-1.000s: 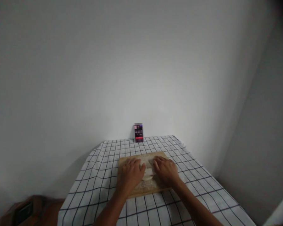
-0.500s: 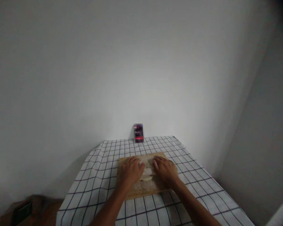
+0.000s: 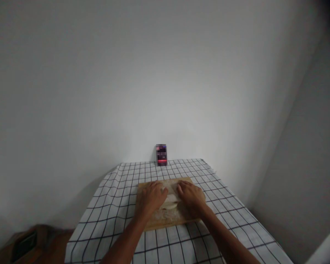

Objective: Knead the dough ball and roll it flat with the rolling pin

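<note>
A wooden board (image 3: 165,223), dusted with flour, lies on the table. Pale dough (image 3: 171,206) is on it, its near edge showing between my hands. Across the dough runs a straight whitish bar (image 3: 172,198) that looks like a floured rolling pin; my hands hide most of it. My left hand (image 3: 154,196) presses palm down on its left part, fingers bent forward and thumb pointing inward. On the right part, my right hand (image 3: 191,196) sits the same way, fingers curled over. Both hands are closed on the bar.
A white checked cloth (image 3: 107,205) covers the table. At its far edge, a small dark upright object (image 3: 161,155), blurred by pixels, stands against the white wall (image 3: 165,91). A brown box-like thing (image 3: 24,244) is low on the left.
My hands have shifted very slightly away from me. A little more of the dough's near edge shows between them. The view has also moved slightly.
</note>
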The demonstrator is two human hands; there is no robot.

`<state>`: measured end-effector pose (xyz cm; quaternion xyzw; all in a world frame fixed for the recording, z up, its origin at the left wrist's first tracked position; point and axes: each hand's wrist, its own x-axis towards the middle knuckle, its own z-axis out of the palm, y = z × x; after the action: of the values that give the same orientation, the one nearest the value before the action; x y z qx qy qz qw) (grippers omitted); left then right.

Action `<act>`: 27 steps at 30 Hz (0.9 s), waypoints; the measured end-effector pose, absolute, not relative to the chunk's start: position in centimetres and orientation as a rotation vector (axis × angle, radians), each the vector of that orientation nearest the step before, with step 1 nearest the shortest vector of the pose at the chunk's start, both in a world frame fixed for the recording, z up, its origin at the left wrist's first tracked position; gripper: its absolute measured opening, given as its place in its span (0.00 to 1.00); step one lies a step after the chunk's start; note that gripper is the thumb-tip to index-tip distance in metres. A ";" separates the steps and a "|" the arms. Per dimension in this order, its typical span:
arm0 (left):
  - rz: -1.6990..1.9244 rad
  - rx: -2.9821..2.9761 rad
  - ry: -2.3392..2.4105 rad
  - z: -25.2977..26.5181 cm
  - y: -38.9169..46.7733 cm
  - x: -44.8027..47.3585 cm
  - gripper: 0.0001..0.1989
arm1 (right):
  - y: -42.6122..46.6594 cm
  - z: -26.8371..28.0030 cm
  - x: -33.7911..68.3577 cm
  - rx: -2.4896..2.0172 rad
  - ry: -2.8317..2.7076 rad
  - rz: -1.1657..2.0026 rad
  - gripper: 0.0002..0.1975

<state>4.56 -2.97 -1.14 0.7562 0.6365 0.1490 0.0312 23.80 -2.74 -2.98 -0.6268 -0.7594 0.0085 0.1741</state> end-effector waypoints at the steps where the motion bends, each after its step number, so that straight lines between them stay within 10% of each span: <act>1: 0.437 2.313 1.972 -0.8 -2.4 4.7 0.20 | -2.4 -2.4 23.7 -1.802 -2.145 0.048 0.23; 27: 0.893 2.549 1.944 -7.1 -6.0 4.1 0.21 | -7.1 -6.9 24.2 -1.624 -2.058 -0.149 0.23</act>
<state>4.13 -5.98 -7.14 0.7627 0.5816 0.2673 -0.0928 24.19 -7.11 -6.94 -0.5981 -0.7577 -0.0550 0.2551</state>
